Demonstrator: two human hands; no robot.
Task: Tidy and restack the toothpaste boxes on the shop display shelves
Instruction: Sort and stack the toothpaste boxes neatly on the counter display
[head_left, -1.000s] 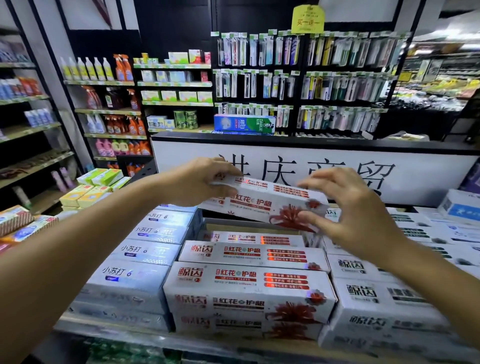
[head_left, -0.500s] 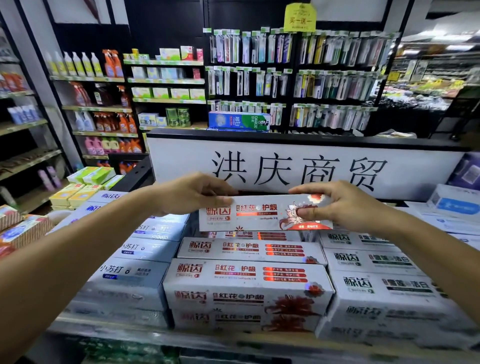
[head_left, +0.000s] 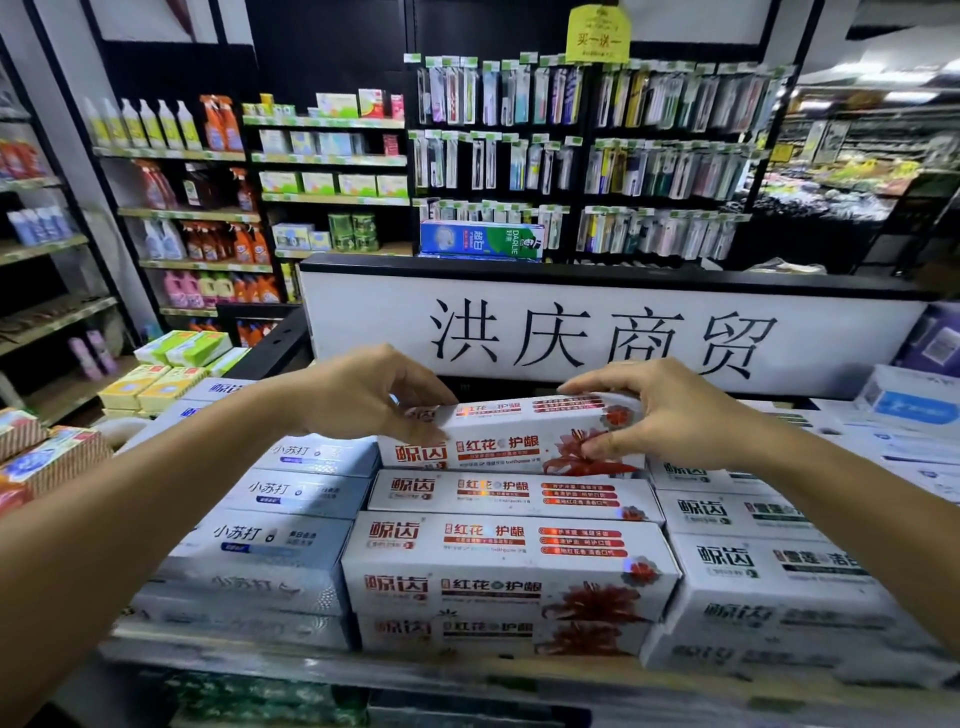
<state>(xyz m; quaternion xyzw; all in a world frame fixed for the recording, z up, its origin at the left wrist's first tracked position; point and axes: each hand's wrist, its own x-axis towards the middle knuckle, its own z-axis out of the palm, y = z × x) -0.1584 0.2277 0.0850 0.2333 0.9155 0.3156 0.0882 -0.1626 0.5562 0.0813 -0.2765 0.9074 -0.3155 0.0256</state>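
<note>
A white toothpaste box with red lettering and a red flower (head_left: 511, 436) lies at the back of the middle stack, on top of like boxes. My left hand (head_left: 363, 397) pinches its left end with curled fingers. My right hand (head_left: 660, 410) grips its right end, thumb on the front face and fingers over the top. Two more red-flower boxes (head_left: 509, 551) lie in front of it, stepped down toward the shelf edge (head_left: 363, 660).
Blue-lettered white boxes (head_left: 291, 535) fill the stack to the left, dark-lettered white boxes (head_left: 753, 561) the stack to the right. A white sign board with black characters (head_left: 597, 338) rises right behind. Yellow and green packs (head_left: 171, 369) lie at the far left.
Both hands have lowered the red-flower box from mid-air onto the back of the middle stack. Its front face now points toward me.
</note>
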